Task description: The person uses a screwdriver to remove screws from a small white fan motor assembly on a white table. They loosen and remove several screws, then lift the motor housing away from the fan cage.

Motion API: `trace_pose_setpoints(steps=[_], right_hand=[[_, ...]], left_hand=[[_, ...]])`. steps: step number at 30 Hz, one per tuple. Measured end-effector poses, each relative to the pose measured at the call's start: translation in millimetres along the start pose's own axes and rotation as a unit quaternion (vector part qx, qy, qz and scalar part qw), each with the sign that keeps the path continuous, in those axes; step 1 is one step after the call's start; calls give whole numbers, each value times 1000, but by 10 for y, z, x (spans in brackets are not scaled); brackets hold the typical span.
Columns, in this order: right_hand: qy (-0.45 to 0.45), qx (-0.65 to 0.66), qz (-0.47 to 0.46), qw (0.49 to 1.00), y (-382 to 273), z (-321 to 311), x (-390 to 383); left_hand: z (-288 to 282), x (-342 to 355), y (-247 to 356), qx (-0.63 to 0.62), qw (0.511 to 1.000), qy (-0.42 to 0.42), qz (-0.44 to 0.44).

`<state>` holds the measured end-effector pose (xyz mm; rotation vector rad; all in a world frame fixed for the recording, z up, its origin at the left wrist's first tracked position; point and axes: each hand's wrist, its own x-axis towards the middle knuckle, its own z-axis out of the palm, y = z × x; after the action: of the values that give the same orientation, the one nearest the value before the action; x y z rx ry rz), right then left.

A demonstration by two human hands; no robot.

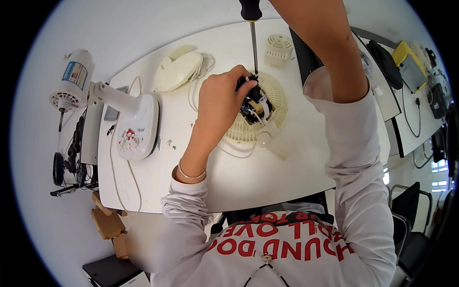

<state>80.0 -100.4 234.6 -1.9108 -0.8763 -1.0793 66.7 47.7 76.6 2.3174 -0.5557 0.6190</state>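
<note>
A small fan motor point(254, 104) with black body and white wires sits in a cream round fan grille point(273, 95) on the white table point(239, 177). My left hand point(221, 98) grips the motor from its left side, fingers curled over the top. A screwdriver point(253, 38) with a black handle stands upright, its tip on the motor's top. My right forearm point(325, 48) rises to the top edge; the hand itself is cut off by the frame, at the screwdriver's handle.
A white fan base with a neck point(136, 124) lies at the table's left, a cream cover point(179, 71) and coiled cord behind it, a small cream vented cap point(278, 50) at the back. A dark panel point(303, 55) lies under my right arm. Wooden blocks point(107, 220) sit on the floor.
</note>
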Motion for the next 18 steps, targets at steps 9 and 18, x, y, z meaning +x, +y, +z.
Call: trace_pose_setpoints(steps=[9, 18], right_hand=[[-153, 348, 42, 924, 319, -87, -40], [-118, 328, 109, 931, 574, -203, -26]], left_hand=[[-47, -8, 41, 25, 999, -29, -26], [-45, -20, 20, 22, 1000, -10, -13]])
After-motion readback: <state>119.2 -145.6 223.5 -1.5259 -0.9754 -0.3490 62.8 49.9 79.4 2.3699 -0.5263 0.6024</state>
